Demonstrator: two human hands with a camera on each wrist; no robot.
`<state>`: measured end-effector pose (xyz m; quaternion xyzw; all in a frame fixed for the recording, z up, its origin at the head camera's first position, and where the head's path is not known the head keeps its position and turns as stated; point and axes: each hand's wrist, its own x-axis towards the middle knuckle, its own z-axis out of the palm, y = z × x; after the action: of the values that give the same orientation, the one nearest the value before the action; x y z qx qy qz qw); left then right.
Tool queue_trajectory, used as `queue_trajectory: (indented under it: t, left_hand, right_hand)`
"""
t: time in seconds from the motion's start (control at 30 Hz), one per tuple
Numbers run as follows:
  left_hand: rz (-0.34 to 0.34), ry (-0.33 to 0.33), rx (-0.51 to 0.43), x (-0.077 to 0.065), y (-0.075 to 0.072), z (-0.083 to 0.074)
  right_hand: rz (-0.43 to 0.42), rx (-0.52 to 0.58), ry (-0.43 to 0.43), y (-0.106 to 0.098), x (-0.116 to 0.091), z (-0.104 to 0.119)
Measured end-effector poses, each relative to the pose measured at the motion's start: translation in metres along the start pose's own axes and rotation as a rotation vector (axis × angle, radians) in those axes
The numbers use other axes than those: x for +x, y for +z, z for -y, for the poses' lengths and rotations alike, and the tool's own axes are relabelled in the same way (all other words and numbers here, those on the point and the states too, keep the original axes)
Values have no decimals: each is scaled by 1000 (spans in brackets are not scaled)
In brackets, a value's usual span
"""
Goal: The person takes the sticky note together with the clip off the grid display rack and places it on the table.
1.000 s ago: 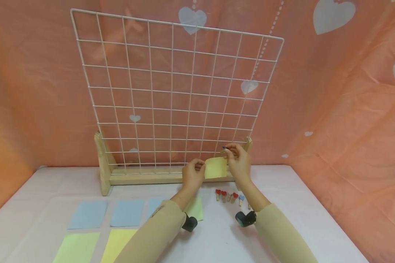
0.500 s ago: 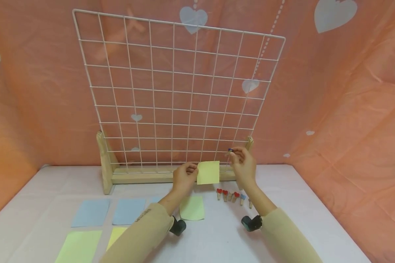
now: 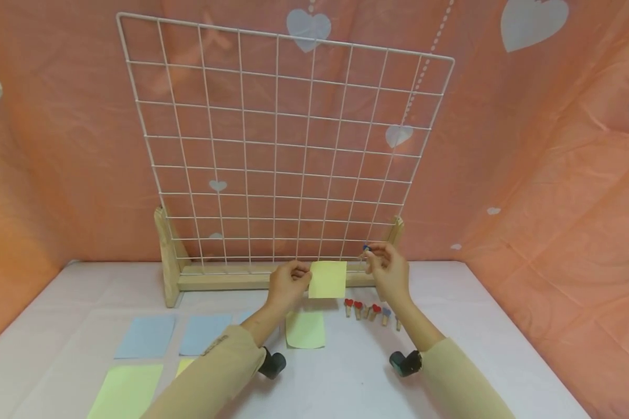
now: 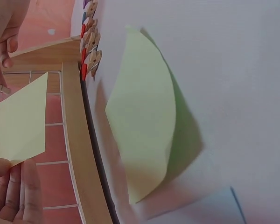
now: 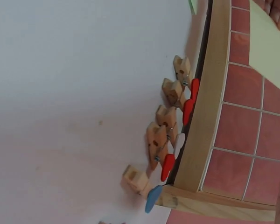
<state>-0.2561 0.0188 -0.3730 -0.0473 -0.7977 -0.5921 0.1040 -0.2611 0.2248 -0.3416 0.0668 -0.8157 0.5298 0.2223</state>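
A square yellow paper note [image 3: 327,280] hangs in front of the low part of the white wire grid [image 3: 275,154]. My left hand [image 3: 287,285] pinches its left edge between thumb and fingers. To the right of the note, my right hand [image 3: 390,272] pinches a small wooden clothespin [image 4: 1,88] with a blue top. A gap separates the clothespin from the note in the head view. On the table below, several heart-topped clothespins [image 5: 156,142] lie in a row, with red, white and blue tops.
The grid stands in a wooden base [image 3: 225,283]. A curled pale green note [image 4: 142,112] lies below the left hand. Blue notes [image 3: 145,336] and another green note [image 3: 127,390] lie at the left front, partly behind the left sleeve. An orange heart-print curtain [image 3: 503,145] surrounds the table.
My left hand has drawn the yellow note left and down, away from the right hand. The right hand has shifted slightly right and lower, keeping the clothespin.
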Motion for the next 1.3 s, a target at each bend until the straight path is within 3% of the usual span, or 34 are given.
queue_trajectory:
  t: [0.13, 0.67, 1.3]
  left_hand:
    - [31, -25, -9, -3, -4, -1]
    - [121, -84, 35, -20, -26, 10]
    - [185, -149, 56, -44, -58, 14]
  right_hand:
    - [13, -9, 3, 1, 4, -23]
    - [102, -124, 62, -2, -7, -27]
    - [251, -111, 83, -4, -19, -35]
